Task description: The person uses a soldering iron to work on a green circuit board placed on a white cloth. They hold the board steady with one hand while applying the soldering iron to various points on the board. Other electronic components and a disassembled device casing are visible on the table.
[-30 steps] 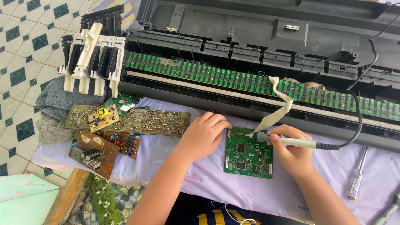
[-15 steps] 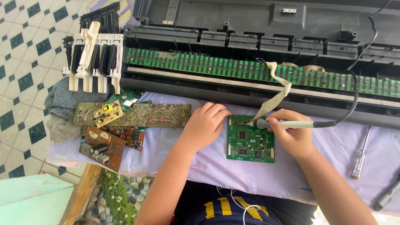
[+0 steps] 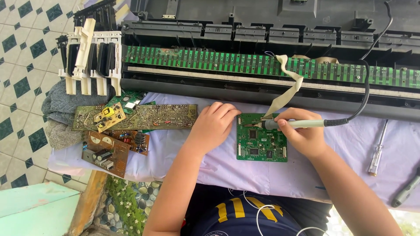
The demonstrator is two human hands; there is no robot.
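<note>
A small green circuit board [image 3: 261, 137] lies flat on the pale cloth [image 3: 227, 164] covering the counter, just short of the long black keyboard chassis [image 3: 271, 52]. The left hand [image 3: 212, 126] rests loosely curled, fingertips touching the board's left edge. The right hand [image 3: 302, 133] is closed round a soldering iron [image 3: 297, 124], its tip at the board's upper edge beside a beige ribbon cable [image 3: 286, 85] (which rises to the chassis). Left of the hands brown circuit boards [image 3: 131, 124] crowd the cloth's edge. A screwdriver [image 3: 377, 148] lies well apart on the right, bare cloth between.
</note>
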